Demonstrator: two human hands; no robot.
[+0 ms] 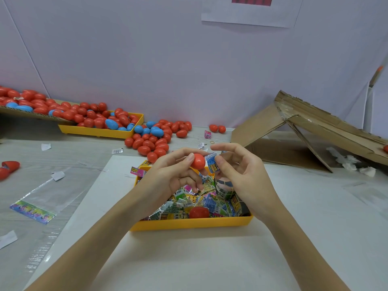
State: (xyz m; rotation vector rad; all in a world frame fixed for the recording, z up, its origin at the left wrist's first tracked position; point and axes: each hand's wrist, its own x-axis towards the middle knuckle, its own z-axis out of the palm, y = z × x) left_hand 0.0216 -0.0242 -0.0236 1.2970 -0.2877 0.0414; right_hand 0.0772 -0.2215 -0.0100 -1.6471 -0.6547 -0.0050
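Observation:
My left hand [168,175] grips a red plastic egg half [198,161] between thumb and fingers above a yellow tray [189,224]. My right hand [239,175] pinches a small blue printed packet [212,163] right beside the egg half. The tray holds several small colourful packets [182,204], a banded bundle of packets [223,189] and another red egg piece [199,212]. Both hands hover over the tray's far half.
A heap of red and blue plastic eggs [155,139] lies behind, spilling from a second yellow tray [98,132] and a cardboard sheet [25,114]. A collapsed cardboard box [304,131] stands at the right. Clear plastic bags [42,202] and red egg halves [8,168] lie left.

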